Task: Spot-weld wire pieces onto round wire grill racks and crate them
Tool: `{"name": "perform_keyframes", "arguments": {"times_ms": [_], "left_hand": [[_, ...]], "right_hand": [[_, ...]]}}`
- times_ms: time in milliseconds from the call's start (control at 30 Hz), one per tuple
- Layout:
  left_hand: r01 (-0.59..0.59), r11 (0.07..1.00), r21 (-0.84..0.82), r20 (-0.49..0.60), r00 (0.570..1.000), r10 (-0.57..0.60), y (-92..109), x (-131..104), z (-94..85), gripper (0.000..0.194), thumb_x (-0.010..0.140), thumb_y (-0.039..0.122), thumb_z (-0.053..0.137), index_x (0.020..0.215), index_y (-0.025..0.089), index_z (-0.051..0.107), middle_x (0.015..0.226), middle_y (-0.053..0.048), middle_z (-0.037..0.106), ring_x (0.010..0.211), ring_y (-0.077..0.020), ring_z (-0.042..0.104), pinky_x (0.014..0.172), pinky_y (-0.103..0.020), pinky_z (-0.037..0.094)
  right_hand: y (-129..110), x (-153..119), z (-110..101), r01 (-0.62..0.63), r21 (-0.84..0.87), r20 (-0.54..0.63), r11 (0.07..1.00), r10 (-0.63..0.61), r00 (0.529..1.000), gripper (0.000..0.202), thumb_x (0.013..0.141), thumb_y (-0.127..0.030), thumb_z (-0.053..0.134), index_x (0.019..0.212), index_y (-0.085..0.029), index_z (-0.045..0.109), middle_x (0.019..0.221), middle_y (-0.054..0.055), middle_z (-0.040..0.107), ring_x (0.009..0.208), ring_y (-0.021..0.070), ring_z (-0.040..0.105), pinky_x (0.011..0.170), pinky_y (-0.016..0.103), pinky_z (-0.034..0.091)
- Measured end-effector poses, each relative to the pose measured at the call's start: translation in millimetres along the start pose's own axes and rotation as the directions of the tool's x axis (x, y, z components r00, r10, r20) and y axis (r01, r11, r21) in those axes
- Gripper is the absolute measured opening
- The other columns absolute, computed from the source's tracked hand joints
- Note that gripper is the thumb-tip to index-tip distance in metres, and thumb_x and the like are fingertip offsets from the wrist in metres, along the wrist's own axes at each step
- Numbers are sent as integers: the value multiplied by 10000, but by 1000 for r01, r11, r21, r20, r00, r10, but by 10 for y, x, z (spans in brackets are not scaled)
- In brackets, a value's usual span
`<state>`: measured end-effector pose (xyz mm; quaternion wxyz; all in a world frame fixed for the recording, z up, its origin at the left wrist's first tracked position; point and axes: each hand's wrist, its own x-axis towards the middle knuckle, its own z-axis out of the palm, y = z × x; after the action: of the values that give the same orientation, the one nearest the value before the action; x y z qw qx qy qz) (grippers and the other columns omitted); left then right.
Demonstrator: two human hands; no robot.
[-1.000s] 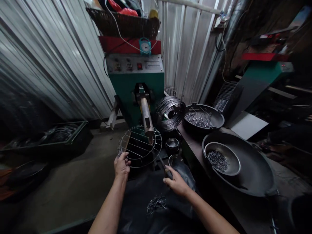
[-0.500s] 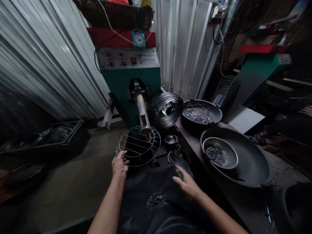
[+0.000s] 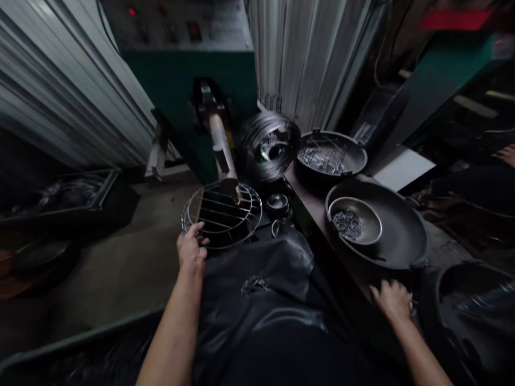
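My left hand (image 3: 193,249) pinches the near left rim of a round wire rack (image 3: 223,245), whose straight bars run across a double ring. The rack lies under the tip of a thick metal arm (image 3: 223,155) that juts from a green machine (image 3: 173,80). Over at the right, my right hand (image 3: 393,300) is just below a large dark wok-like pan (image 3: 406,230); its fingers are smeared, and what they touch is unclear. A small heap of short wire pieces (image 3: 255,285) lies on the dark apron (image 3: 281,262) over my lap.
A metal bowl (image 3: 374,228) with short wire pieces sits inside the large pan. Behind it stands another pan (image 3: 358,153) of wire parts. A wire coil (image 3: 251,142) leans beside the machine. A green bin (image 3: 129,198) is at left; another person's hand (image 3: 507,155) shows at far right.
My right hand has swung from above my lap out to the right, below the large pan. My left hand keeps its hold on the rack. The view has tilted down.
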<state>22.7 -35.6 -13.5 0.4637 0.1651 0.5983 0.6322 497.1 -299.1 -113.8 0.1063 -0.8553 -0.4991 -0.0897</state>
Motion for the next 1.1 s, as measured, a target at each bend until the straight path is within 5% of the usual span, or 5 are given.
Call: {"name": "perform_keyframes", "arguments": {"times_ms": [167, 333, 467, 667, 1100], "left_hand": [[25, 999, -39, -38, 999, -26, 28, -68, 14, 383, 429, 242, 672, 607, 192, 338, 506, 109, 285, 411, -28, 239, 371, -180, 168], [42, 998, -50, -75, 996, -46, 76, -81, 63, 359, 445, 235, 661, 619, 190, 350, 522, 104, 287, 422, -31, 255, 382, -181, 157], [30, 997, -75, -94, 995, -37, 98, -85, 35, 356, 442, 230, 661, 615, 191, 352, 520, 103, 284, 423, -31, 245, 382, -181, 158], [37, 995, -88, -61, 997, -42, 95, -56, -34, 372, 429, 236, 672, 623, 190, 357, 537, 95, 310, 441, -34, 265, 386, -176, 155], [34, 995, -92, -33, 999, -37, 23, -54, -6, 384, 415, 246, 684, 659, 187, 393, 545, 104, 330, 433, -25, 229, 385, -174, 155]], "right_hand": [[-1405, 412, -153, 290, 517, 201, 805, -443, 874, 254, 864, -300, 405, 960, -172, 601, 955, 119, 637, 900, 238, 601, 824, 381, 464], [-2825, 307, 0, 626, 583, 434, 518, -850, 299, 222, 855, -145, 455, 1022, -144, 600, 967, 108, 624, 863, 196, 605, 758, 295, 482], [-3415, 91, 248, 817, 458, 539, 351, -840, 58, 220, 849, -122, 472, 1031, -99, 592, 1052, 164, 580, 869, 235, 602, 696, 315, 494], [-3569, -29, 423, 851, 427, 559, 306, -829, 17, 214, 866, -119, 434, 953, -82, 627, 1028, 165, 579, 854, 239, 599, 667, 305, 490], [-3165, 205, 270, 829, 323, 663, 457, -734, 147, 217, 843, -103, 463, 887, -95, 675, 937, 153, 621, 848, 230, 580, 677, 292, 437]]}}
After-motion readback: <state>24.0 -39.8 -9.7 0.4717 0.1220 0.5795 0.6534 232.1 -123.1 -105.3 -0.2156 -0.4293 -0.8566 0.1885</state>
